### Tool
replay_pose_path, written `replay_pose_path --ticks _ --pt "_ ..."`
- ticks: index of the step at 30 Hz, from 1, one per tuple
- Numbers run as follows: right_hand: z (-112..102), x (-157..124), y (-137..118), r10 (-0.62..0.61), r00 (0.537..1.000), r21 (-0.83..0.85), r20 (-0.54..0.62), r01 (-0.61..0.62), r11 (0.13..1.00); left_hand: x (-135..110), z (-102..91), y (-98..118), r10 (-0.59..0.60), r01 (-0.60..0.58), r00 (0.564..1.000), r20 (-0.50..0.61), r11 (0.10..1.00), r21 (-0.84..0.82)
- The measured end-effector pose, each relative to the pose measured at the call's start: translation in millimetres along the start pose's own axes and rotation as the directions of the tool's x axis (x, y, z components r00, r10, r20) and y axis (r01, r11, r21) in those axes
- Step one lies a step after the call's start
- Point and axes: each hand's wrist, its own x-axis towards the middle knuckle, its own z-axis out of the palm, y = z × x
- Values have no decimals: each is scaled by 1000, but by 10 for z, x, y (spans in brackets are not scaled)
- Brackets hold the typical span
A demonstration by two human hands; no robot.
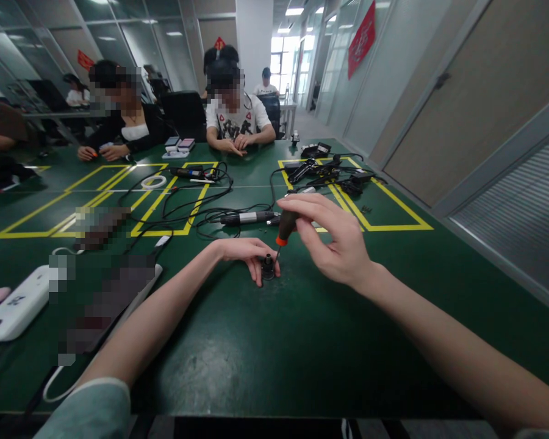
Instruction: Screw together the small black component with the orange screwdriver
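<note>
My left hand (pixel 247 253) rests on the green table (pixel 302 341), its fingers pinched around a small black cylindrical part (pixel 268 267) that stands upright. My right hand (pixel 336 241) grips a screwdriver (pixel 284 228) with a black and orange handle, held nearly upright. Its tip points down at the top of the black part.
Black cables (pixel 183 204), an electric screwdriver (pixel 249 217) and black parts (pixel 322 171) lie inside yellow taped boxes farther back. A white device (pixel 13 308) and blurred items sit at the left. Two people (pixel 238 116) sit at the far side, hands on the table.
</note>
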Motion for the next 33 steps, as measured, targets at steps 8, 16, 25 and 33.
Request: replay_pose_path --ticks 8,16,25,33 --pt "30 -6 -32 20 1000 14 3 -20 1000 -12 22 23 3 -3 1000 -13 1000 6" --pt "48 5 9 95 995 22 -27 -94 995 -5 19 14 13 -13 1000 -8 1000 5" --pt "37 -10 -24 156 988 47 -8 -155 987 -11 15 15 -1 1 1000 -24 1000 0" --pt "58 -40 34 239 967 -161 87 -223 961 -25 24 5 8 -8 1000 -27 1000 4"
